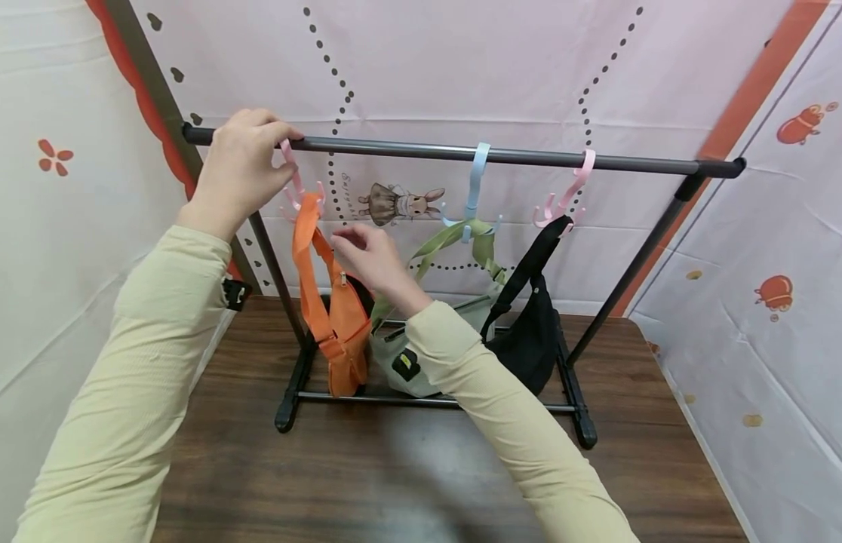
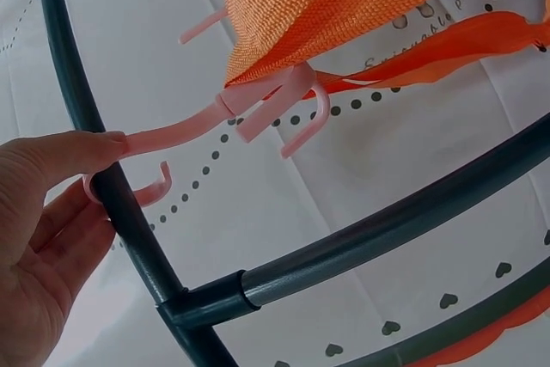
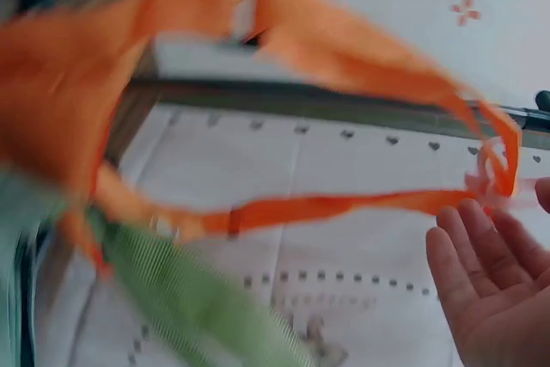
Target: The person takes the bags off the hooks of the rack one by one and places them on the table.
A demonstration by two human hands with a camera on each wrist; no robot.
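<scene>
My left hand point(image 1: 243, 166) is at the rack's top bar point(image 1: 407, 151), near its left end. Its thumb and fingers pinch a pink hook point(image 2: 176, 132) where it curves over the bar. From that hook an orange bag point(image 1: 348, 332) hangs by its strap point(image 3: 309, 208). My right hand point(image 1: 373, 260) is just right of the strap in the head view, its fingers loosely bent with nothing between them. In the right wrist view the palm shows beside the pink hook; whether the fingertips touch the strap, I cannot tell.
A blue hook point(image 1: 475, 181) mid-bar carries a grey-green bag point(image 1: 410, 366) by its green strap. Farther right, another pink hook point(image 1: 577, 188) holds a black bag point(image 1: 530, 339). The dark rack stands on a wooden table point(image 1: 312, 483), with printed white cloth point(image 1: 754, 226) around it.
</scene>
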